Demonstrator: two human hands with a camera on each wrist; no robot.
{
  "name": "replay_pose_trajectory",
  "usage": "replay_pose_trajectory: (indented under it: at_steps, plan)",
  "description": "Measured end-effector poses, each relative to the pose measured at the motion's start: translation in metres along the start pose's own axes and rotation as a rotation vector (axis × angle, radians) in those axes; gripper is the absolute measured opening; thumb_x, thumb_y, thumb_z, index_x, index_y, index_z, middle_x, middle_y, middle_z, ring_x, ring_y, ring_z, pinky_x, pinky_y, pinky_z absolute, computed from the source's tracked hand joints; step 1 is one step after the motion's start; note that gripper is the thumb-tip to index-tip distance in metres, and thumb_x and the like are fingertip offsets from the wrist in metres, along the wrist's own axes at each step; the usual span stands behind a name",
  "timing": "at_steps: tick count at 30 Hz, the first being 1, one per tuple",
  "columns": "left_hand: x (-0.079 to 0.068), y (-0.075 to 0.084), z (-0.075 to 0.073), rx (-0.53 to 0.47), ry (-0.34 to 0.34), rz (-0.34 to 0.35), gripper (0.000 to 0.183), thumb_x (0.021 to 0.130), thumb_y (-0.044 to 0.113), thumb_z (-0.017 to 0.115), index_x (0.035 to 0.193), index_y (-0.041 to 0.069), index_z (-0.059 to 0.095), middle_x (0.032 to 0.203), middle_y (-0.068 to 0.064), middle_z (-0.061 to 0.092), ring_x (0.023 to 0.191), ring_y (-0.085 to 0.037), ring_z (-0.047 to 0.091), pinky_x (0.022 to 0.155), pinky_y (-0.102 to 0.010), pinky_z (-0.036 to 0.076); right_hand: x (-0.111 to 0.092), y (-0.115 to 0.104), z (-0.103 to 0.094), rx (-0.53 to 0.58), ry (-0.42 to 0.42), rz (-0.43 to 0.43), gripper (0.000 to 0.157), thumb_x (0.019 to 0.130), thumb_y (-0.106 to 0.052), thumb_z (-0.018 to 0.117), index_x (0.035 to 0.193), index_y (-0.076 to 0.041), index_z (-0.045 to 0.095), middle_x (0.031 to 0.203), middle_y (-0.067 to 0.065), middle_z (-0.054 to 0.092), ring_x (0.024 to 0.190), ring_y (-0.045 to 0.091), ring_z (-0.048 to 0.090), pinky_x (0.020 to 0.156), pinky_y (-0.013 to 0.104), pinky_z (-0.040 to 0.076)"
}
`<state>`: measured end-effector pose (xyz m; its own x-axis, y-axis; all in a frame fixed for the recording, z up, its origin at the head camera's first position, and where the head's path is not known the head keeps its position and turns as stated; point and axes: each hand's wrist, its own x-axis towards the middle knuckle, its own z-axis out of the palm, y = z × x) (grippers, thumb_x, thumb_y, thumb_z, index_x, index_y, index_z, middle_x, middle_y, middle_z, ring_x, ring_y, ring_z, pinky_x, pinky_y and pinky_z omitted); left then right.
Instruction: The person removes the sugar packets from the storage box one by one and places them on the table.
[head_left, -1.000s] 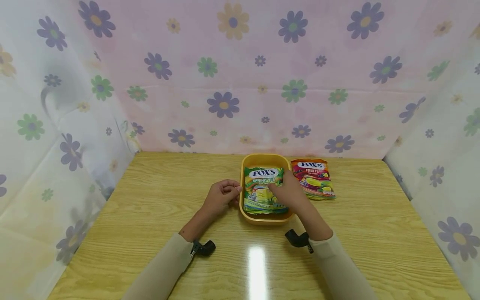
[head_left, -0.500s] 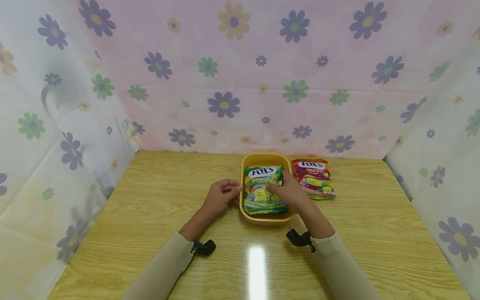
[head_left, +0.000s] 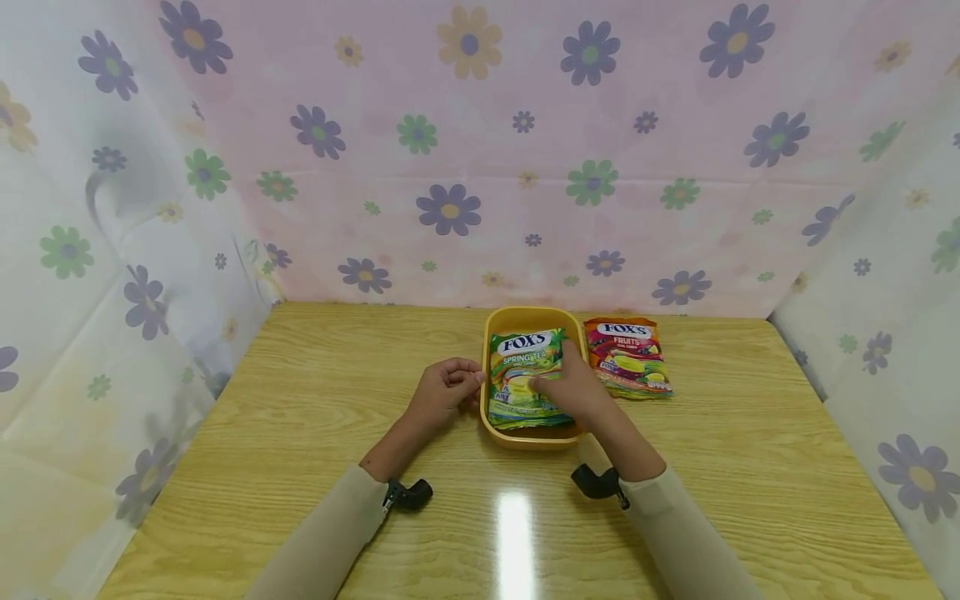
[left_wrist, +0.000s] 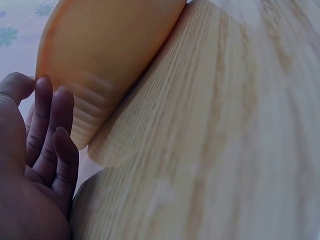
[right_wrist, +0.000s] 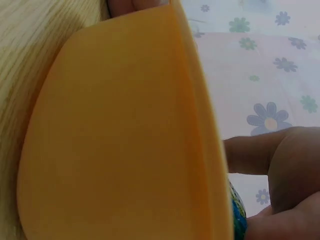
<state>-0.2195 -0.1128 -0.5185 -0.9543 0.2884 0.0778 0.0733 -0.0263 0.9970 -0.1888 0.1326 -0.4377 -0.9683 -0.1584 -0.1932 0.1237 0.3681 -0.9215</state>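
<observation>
A yellow plastic tub [head_left: 532, 443] stands on the wooden table. Inside lies a green Fox's Spring Tea candy bag [head_left: 517, 367], slightly turned, with more green wrapper edges showing beneath it. My right hand [head_left: 577, 387] reaches over the tub's right side and grips the bag by its right edge, thumb on the front; its other fingers are mostly hidden. In the right wrist view the tub wall covers most of the bag. At the left rim, my left hand [head_left: 450, 389] pinches the tub between thumb and index finger, the other fingers loosely bent beside the wall [left_wrist: 105, 65].
A red Fox's Fruits candy bag [head_left: 628, 358] lies flat just right of the tub, near the table's back edge. Flowered cloth [head_left: 480, 167] hangs behind the table [head_left: 337, 375] and along both sides. Black wrist cameras [head_left: 596, 481] sit at both cuffs.
The green candy bag has shifted slightly left and turned a little counterclockwise, with my right hand moving along. My left hand stays at the tub's rim.
</observation>
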Motion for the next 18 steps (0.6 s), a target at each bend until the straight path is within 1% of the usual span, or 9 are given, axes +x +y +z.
replay_pose_trajectory:
  at_steps: [3,7,10,13,16,18]
  plan:
    - [0.0,0.001,0.0,0.006,0.002,-0.016,0.03,0.095,0.027,0.071,0.108,0.0,0.066,0.079,-0.01,0.069,0.07,-0.025,0.065,0.061,-0.032,0.056,0.0,0.0,0.0,0.005,0.026,0.002,0.067,0.093,-0.009,0.07,0.146,-0.006,0.029,0.131,0.018,0.053,0.11,0.032,0.059,0.092,0.046,0.053]
    - [0.001,0.001,-0.001,0.007,-0.007,-0.039,0.025,0.096,0.022,0.069,0.108,0.0,0.066,0.079,-0.008,0.07,0.073,-0.031,0.066,0.064,-0.037,0.058,0.0,-0.001,0.0,0.013,0.062,0.008,0.065,0.092,-0.007,0.071,0.145,-0.004,0.033,0.129,0.019,0.055,0.107,0.032,0.06,0.089,0.044,0.054]
    - [0.0,0.003,-0.001,0.008,-0.017,-0.042,0.022,0.097,0.018,0.068,0.108,-0.001,0.066,0.078,-0.009,0.069,0.074,-0.036,0.065,0.065,-0.042,0.058,-0.002,0.0,-0.002,0.008,0.067,0.01,0.065,0.091,-0.008,0.071,0.145,-0.004,0.034,0.129,0.019,0.054,0.108,0.032,0.059,0.089,0.044,0.055]
    - [-0.005,0.014,0.002,-0.001,-0.021,-0.026,0.019,0.097,0.015,0.068,0.107,-0.002,0.066,0.077,-0.01,0.069,0.073,-0.036,0.065,0.064,-0.042,0.058,-0.004,0.003,-0.006,-0.009,0.065,0.014,0.069,0.092,-0.012,0.072,0.148,-0.006,0.032,0.131,0.017,0.053,0.11,0.032,0.058,0.09,0.046,0.054]
    - [-0.005,0.014,0.002,0.003,-0.018,-0.01,0.023,0.096,0.018,0.069,0.106,-0.002,0.066,0.077,-0.011,0.068,0.071,-0.034,0.065,0.062,-0.04,0.058,-0.007,0.004,-0.01,-0.014,0.066,0.001,0.071,0.093,-0.015,0.072,0.15,-0.007,0.031,0.131,0.017,0.052,0.109,0.032,0.058,0.09,0.045,0.054]
    - [-0.004,0.009,0.001,0.008,-0.015,-0.002,0.027,0.096,0.023,0.071,0.106,-0.001,0.066,0.077,-0.011,0.069,0.07,-0.03,0.065,0.062,-0.038,0.058,-0.01,0.004,-0.013,-0.012,0.063,-0.009,0.072,0.094,-0.017,0.071,0.152,-0.008,0.03,0.133,0.017,0.05,0.111,0.032,0.058,0.09,0.045,0.054]
